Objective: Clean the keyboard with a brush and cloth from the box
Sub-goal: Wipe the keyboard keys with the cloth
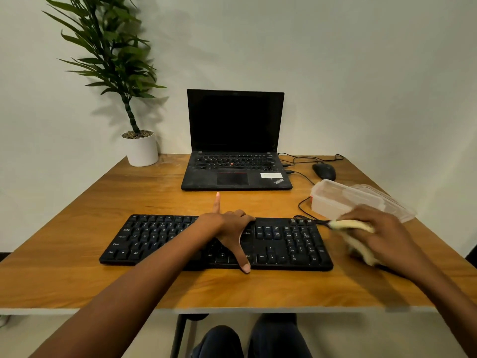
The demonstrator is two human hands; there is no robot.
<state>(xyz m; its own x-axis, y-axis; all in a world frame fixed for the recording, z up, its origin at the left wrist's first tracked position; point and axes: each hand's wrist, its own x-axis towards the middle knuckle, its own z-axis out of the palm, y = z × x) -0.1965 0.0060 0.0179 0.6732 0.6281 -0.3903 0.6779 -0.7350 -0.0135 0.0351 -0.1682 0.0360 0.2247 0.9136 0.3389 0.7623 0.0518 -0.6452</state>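
Head view. Wooden table [77, 254], its near edge running across the lower frame, its far edge against a pale wall.

Black keyboard [284, 244] lies flat, centred, parallel to the near edge, with a band of bare wood between it and that edge. More bare wood sits left of the keyboard, out to the table's left side.

Left hand [229, 228] rests on the middle of the keyboard. Index finger points away past the far edge of the keyboard, thumb reaches over the near edge, other fingers curl at the far rim. Hand spread and holding nothing.

Right hand [382, 233] hovers just off the keyboard's right end, fingers closed around a bunched yellowish cloth [358, 239]. The cloth's upper fold meets the top right corner of the keyboard. Something dark pokes out beside the cloth there; possibly a brush, too blurred to say.

Clear plastic box [333, 200] stands just behind the right hand, near the table's right side, with its lid [387, 202] lying against it on the right.

Open laptop [236, 164] sits at the far middle, an open strip of table between it and the keyboard. Black mouse [324, 171] to its right, cables looping near it. White potted plant [140, 148] at the far left corner.
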